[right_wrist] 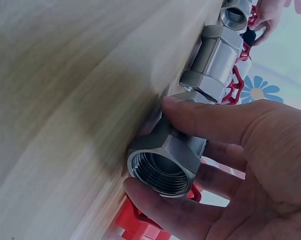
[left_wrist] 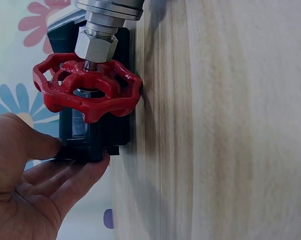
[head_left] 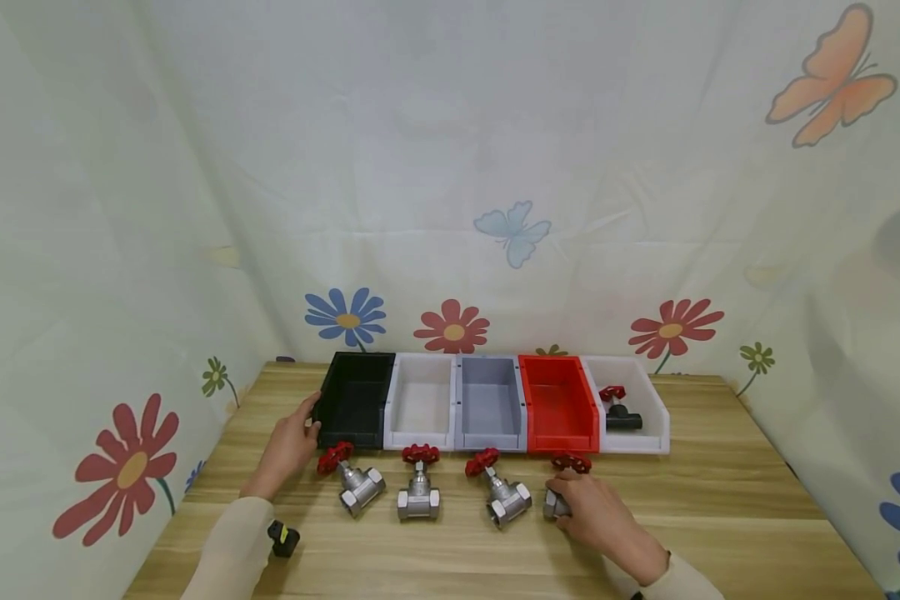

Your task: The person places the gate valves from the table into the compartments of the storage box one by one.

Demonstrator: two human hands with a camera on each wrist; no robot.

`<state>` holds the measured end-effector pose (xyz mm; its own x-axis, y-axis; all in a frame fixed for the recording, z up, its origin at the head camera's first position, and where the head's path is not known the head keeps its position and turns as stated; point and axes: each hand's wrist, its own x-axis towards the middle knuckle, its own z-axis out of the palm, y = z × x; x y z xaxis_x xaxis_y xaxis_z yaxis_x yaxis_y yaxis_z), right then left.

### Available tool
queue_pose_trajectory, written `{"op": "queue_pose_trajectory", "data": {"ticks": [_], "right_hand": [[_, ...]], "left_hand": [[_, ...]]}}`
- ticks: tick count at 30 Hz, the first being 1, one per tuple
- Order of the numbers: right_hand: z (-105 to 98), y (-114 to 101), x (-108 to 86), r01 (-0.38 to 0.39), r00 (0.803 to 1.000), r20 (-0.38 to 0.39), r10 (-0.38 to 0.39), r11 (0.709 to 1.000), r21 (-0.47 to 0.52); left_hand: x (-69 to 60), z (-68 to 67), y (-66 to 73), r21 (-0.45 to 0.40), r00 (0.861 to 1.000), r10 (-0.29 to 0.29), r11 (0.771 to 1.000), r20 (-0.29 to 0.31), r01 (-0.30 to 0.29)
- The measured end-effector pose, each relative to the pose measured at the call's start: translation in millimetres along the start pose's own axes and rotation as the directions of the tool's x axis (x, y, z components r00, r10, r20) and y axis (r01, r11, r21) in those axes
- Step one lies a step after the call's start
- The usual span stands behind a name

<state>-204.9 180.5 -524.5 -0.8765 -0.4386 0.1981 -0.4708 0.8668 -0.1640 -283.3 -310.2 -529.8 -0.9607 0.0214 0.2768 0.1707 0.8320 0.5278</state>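
My left hand (head_left: 291, 446) holds the left side of the black bin (head_left: 356, 404); in the left wrist view the thumb and fingers of that hand (left_wrist: 45, 175) grip the bin's edge, beside a red handwheel (left_wrist: 88, 87). With thumb and fingers, my right hand (head_left: 596, 512) grips the rightmost metal valve (head_left: 555, 504), whose red handwheel (head_left: 572, 462) points toward the red bin. The right wrist view shows the hand (right_wrist: 250, 165) round the steel body (right_wrist: 165, 160), its threaded opening facing the camera. Three more valves (head_left: 362, 490), (head_left: 418, 500), (head_left: 506, 500) lie in the row.
White (head_left: 422, 404), grey (head_left: 490, 404) and red (head_left: 558, 408) bins stand beside the black one. At the right end, another white bin (head_left: 654, 417) holds a black fitting (head_left: 624, 418) with a red handwheel. A small black device (head_left: 283, 539) is beside my left sleeve.
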Motion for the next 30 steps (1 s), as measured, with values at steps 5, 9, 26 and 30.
{"op": "queue_pose_trajectory", "data": {"ticks": [5,9,26,30], "right_hand": [[-3.3,-1.3,-0.8,-0.007,1.000,0.020,0.006,1.000,0.018],[-8.4,-3.0,-2.5,-0.008,1.000,0.029,0.008,1.000,0.015],[-29.5,-0.3,-6.0,0.033,0.999,0.036,-0.035,0.997,0.067],[-36.5,-0.1,-6.1,0.054,0.998,0.035,-0.056,0.997,0.053]], "left_hand": [[0.3,0.1,0.8,-0.002,1.000,0.000,1.000,0.001,0.000],[0.7,0.1,1.4,-0.003,1.000,-0.002,1.000,0.003,0.002],[0.0,-0.9,2.6,-0.007,1.000,0.001,1.000,-0.006,-0.001],[-1.0,-1.3,2.2,-0.008,1.000,0.003,1.000,-0.004,-0.003]]}}
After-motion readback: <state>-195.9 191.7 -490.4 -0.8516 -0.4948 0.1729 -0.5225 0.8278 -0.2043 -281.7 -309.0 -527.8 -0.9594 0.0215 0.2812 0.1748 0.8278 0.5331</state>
